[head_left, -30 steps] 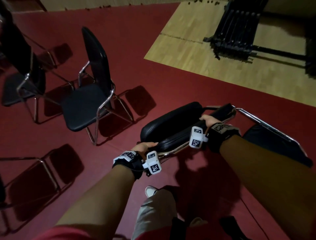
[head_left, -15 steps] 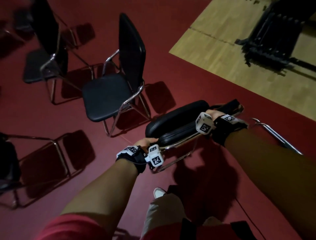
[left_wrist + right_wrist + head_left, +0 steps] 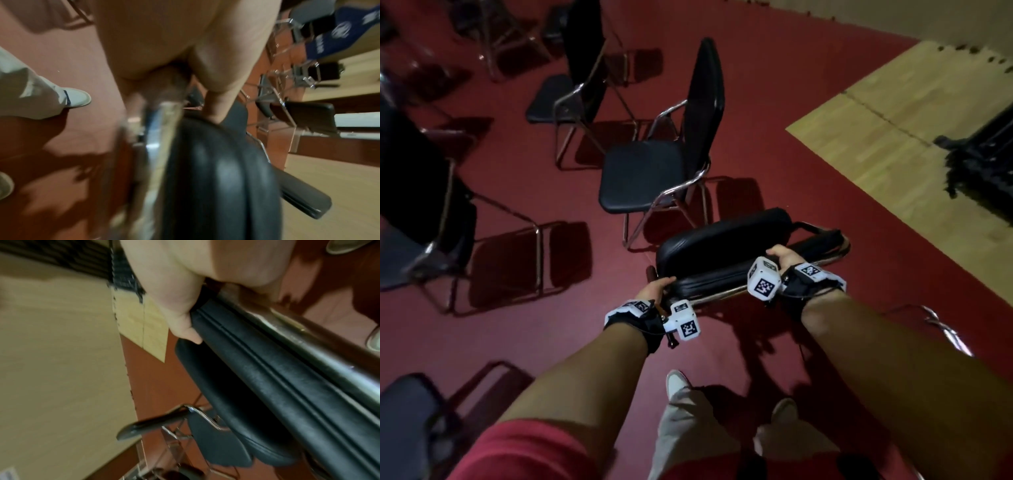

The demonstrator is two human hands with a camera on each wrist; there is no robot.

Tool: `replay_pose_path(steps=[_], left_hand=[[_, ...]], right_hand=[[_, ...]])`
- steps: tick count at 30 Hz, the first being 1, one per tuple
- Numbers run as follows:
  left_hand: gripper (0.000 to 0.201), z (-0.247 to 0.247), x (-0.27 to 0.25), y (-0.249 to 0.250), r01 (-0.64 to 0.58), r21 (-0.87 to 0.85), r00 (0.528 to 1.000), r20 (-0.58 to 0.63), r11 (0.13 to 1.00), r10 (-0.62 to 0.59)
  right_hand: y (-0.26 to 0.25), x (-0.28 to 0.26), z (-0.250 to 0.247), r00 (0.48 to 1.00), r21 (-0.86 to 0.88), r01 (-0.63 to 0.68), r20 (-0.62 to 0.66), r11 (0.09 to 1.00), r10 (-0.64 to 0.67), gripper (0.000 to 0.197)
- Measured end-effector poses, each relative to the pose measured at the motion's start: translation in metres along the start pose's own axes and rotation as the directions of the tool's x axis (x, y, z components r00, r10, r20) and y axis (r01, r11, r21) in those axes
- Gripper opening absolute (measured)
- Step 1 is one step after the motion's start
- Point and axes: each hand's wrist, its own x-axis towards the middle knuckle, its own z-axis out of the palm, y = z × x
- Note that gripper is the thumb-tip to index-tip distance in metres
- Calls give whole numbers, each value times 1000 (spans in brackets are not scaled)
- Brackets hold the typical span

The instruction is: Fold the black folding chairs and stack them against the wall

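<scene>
I hold a folded black chair (image 3: pixel 726 253) edge-up above the red floor, its padded seat and back pressed together inside the chrome frame. My left hand (image 3: pixel 655 291) grips the frame at the near left end (image 3: pixel 160 104). My right hand (image 3: pixel 782 258) grips the chrome tube and padded edge farther right, thumb on the black cushion (image 3: pixel 185 331). An unfolded black chair (image 3: pixel 654 171) stands just beyond the folded one. At the right edge, on the wood floor, several folded chairs (image 3: pixel 983 161) lean in a dark stack.
More unfolded chairs stand at the left (image 3: pixel 424 219), at the back (image 3: pixel 571 92) and at the near left corner (image 3: pixel 410 414). A chrome chair frame (image 3: pixel 941 329) juts out by my right forearm. My feet (image 3: pixel 678 383) are on the red floor (image 3: pixel 791 154).
The view has swung left and the room has shifted right: the stack now sits at the right edge and more open chairs show at left. Both hands keep their grip on the folded chair.
</scene>
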Motion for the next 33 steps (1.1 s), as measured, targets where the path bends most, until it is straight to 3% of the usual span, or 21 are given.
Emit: replay_pose_path(steps=[5, 7, 10, 16, 18, 21, 26, 28, 33], left_hand=[[19, 31, -44, -61, -7, -121, 986, -167, 993, -14], [19, 39, -56, -97, -7, -140, 980, -197, 990, -21], [11, 42, -65, -149, -11, -241, 974, -224, 970, -45], [18, 58, -103, -204, -6, -249, 969, -240, 968, -55], [33, 65, -104, -226, -15, -239, 970, -240, 971, -45], [30, 87, -127, -273, -13, -327, 967, -245, 945, -71], [53, 121, -153, -379, -14, -569, 983, -158, 823, -92], [52, 132, -148, -419, -31, -605, 982, -168, 795, -89], [48, 154, -138, -509, 78, -644, 984, -75, 761, -164]], right_hand=[[26, -15, -35, 996, -65, -28, 84, 997, 34, 26], [44, -23, -45, 995, -114, -33, 93, 993, 44, 19], [68, -25, -60, 991, -162, -49, 118, 986, 69, 32], [112, -22, -104, 989, -145, -56, 125, 988, 74, 29], [130, -21, -124, 993, -152, -41, 103, 988, 57, 24], [170, -19, -154, 997, -171, -33, 65, 985, 45, 30], [255, -30, -207, 998, -216, -58, 25, 975, 65, 29], [288, -28, -232, 998, -233, -58, 4, 971, 61, 29], [373, -13, -288, 992, -329, -116, -84, 937, 93, 21]])
